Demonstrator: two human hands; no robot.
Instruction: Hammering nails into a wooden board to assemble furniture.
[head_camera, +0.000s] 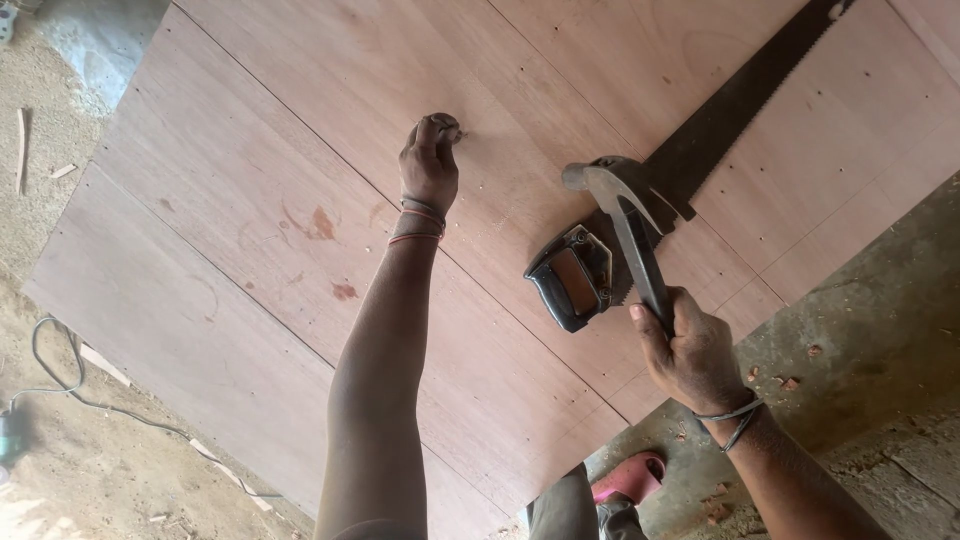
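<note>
reddish-brown plywood sheets (250, 300) are filling most of the head view, lying flat and running from the upper right down to the lower left of the frame, with thin dark seam lines crossing them. dusty sandy ground (90, 470) is showing along the left edge and lower left, and a grey concrete floor (880, 300) is showing at the lower right.

the left hand (430, 165) is reaching out to the upper middle of the frame, its fingers pressed together in a tight pinch against the plywood; whatever small thing they are pinching is too small to make out. thin red and dark thread bands (420, 225) are circling that wrist.

the right hand (690, 355) is sitting at the lower right, its fingers wrapped closed around the dark handle of a worn grey metal claw hammer (625, 215). the hammer is standing raised above the sheet, its head up in the centre right of the frame, well apart from the left hand.

a long dark rusty handsaw with a black handle (720, 120) is lying on the plywood behind the hammer, its blade running to the upper right corner and its grip lying just left of the hammer shaft.

a pink sandal (632, 478) is showing at the bottom edge, beside grey trouser cloth. a thin pale cable (60, 385) is curling over the sandy ground at the lower left, and small wood offcuts (22, 150) are lying along the left edge.
</note>
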